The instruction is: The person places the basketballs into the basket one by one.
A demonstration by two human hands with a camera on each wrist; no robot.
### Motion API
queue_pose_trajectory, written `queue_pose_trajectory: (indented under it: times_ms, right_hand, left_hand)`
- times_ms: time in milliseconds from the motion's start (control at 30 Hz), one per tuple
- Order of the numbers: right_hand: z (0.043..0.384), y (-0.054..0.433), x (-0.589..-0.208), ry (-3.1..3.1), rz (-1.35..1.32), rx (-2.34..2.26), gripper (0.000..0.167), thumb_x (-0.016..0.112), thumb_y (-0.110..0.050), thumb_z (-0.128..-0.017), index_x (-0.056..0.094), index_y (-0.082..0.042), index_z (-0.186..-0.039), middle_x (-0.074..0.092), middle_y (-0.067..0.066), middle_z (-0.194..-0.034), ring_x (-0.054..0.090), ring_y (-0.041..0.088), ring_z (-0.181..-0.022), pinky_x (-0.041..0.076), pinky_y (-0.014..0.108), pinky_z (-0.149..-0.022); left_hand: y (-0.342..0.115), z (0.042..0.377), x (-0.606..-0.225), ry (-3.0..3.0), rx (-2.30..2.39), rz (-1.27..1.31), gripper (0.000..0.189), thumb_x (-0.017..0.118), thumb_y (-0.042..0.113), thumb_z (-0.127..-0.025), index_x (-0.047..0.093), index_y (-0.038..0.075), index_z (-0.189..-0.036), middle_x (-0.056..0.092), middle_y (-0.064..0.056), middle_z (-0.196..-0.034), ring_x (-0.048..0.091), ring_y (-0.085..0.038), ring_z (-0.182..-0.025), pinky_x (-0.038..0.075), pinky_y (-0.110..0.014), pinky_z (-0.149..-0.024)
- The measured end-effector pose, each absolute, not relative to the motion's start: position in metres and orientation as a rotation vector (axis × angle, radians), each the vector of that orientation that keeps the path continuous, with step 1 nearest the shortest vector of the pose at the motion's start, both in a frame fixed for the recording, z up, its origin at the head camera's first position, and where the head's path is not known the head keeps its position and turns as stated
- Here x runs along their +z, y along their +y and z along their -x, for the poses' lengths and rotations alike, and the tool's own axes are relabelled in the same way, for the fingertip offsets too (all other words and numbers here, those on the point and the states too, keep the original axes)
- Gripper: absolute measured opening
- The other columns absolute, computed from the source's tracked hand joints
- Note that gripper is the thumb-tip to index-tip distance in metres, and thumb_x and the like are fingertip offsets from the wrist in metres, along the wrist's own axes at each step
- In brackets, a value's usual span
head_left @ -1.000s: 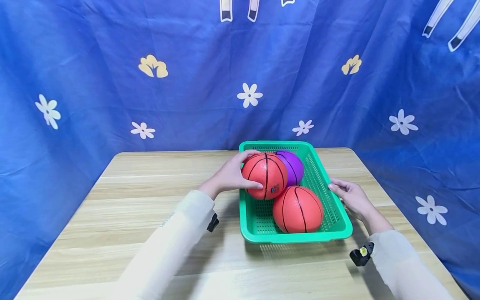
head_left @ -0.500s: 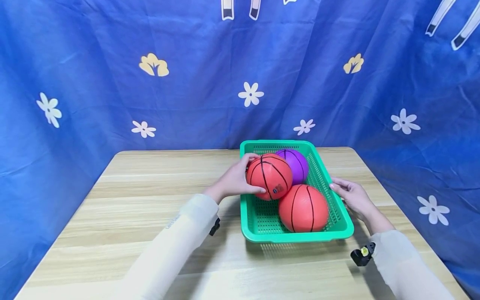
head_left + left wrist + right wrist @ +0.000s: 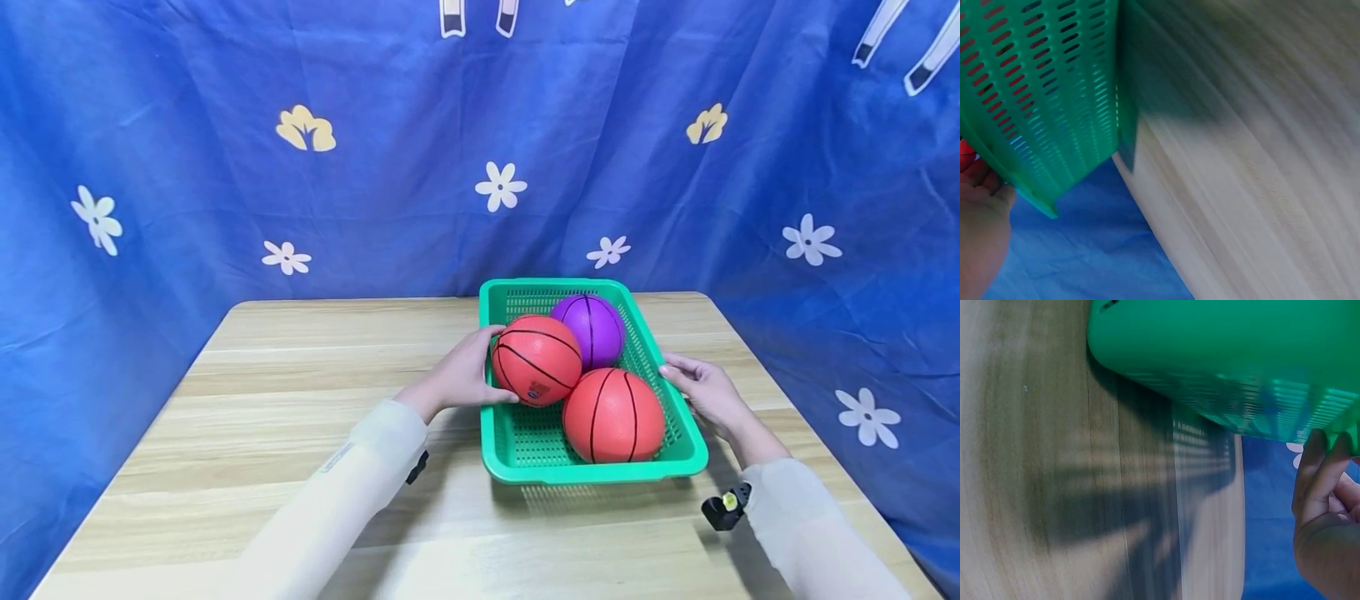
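Note:
A green plastic basket (image 3: 592, 477) with slotted walls holds two red toy basketballs and a purple one (image 3: 591, 332). Around the left side of the farther red ball (image 3: 537, 360), my left hand (image 3: 456, 375) has its thumb in front and its fingers behind; part of the fingers is hidden. The nearer red ball (image 3: 613, 417) lies at the front right of the basket, touching the farther one. On the basket's right rim my right hand (image 3: 708, 400) pinches the edge, thumb on top. In the right wrist view, fingers (image 3: 1329, 475) of that hand reach under the rim.
The basket stands on a light wooden table (image 3: 262, 400), near its far edge and right of the middle. A blue curtain (image 3: 390, 167) with white flowers hangs behind and at both sides. Small black wrist cameras (image 3: 724, 507) hang below the sleeves.
The left hand and its red ball have shifted slightly, lately down and left, and that ball has turned. The other two balls have moved a little right. The right hand stays on the rim.

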State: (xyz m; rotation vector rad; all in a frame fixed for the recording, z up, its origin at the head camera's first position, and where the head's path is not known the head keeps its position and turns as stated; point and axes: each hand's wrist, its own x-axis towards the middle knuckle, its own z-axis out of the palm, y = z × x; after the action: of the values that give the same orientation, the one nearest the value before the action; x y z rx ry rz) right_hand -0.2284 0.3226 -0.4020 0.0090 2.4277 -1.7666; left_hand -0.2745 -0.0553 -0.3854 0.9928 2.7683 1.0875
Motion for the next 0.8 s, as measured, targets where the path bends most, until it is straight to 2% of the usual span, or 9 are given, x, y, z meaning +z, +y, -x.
queue_pose_trajectory:
  times_ms: [133,333,467,600,700,800]
  right_hand:
    - [0.23,0.321,-0.402,2.429,0.001,-1.761,0.064,0.053,-0.035,-0.098,0.032,0.002,-0.146,0.041,0.029,-0.139,0.064,0.007,-0.087,0.056,0.031,-0.073]
    - [0.232,0.319,-0.398,2.452,0.034,-1.711,0.062,0.054,-0.033,-0.098,0.034,0.004,-0.144,0.048,0.028,-0.131,0.064,0.008,-0.087,0.056,0.032,-0.073]
    - [0.235,0.32,-0.391,2.452,0.067,-1.618,0.061,0.051,-0.03,-0.1,0.032,0.007,-0.144,0.047,0.03,-0.132,0.063,0.01,-0.092,0.055,0.033,-0.076]
    - [0.24,0.325,-0.378,2.375,0.102,-1.53,0.064,0.047,-0.03,-0.101,0.024,0.011,-0.145,0.04,0.034,-0.136,0.06,0.026,-0.106,0.053,0.04,-0.083]
    - [0.243,0.328,-0.366,2.329,0.147,-1.45,0.067,0.045,-0.031,-0.102,0.017,0.012,-0.146,0.031,0.036,-0.141,0.047,0.042,-0.121,0.05,0.045,-0.087]
    - [0.246,0.326,-0.35,2.328,0.18,-1.388,0.071,0.044,-0.033,-0.102,0.012,0.01,-0.147,0.024,0.036,-0.144,0.034,0.049,-0.128,0.047,0.049,-0.092]
  left_hand:
    - [-0.06,0.271,-0.386,2.765,1.077,-0.961,0.099,0.084,0.038,-0.07,0.029,0.006,-0.145,0.037,-0.012,-0.145,0.033,-0.027,-0.133,0.038,-0.048,-0.102]
    - [-0.063,0.27,-0.384,2.776,1.065,-0.928,0.099,0.083,0.042,-0.07,0.03,0.008,-0.146,0.037,-0.011,-0.145,0.034,-0.026,-0.133,0.037,-0.047,-0.103]
    - [-0.065,0.271,-0.378,2.773,1.081,-0.888,0.101,0.083,0.043,-0.07,0.029,0.008,-0.147,0.036,-0.011,-0.147,0.033,-0.026,-0.134,0.035,-0.047,-0.105]
    - [-0.071,0.273,-0.371,2.752,1.145,-0.842,0.102,0.083,0.042,-0.07,0.027,0.006,-0.148,0.038,-0.01,-0.147,0.034,-0.026,-0.134,0.033,-0.048,-0.106]
    - [-0.078,0.275,-0.364,2.749,1.181,-0.808,0.102,0.083,0.041,-0.07,0.027,0.007,-0.148,0.04,-0.012,-0.146,0.036,-0.026,-0.133,0.033,-0.048,-0.106]
    - [-0.087,0.276,-0.356,2.774,1.178,-0.768,0.101,0.083,0.041,-0.071,0.028,0.006,-0.148,0.04,-0.013,-0.145,0.037,-0.028,-0.133,0.032,-0.047,-0.106]
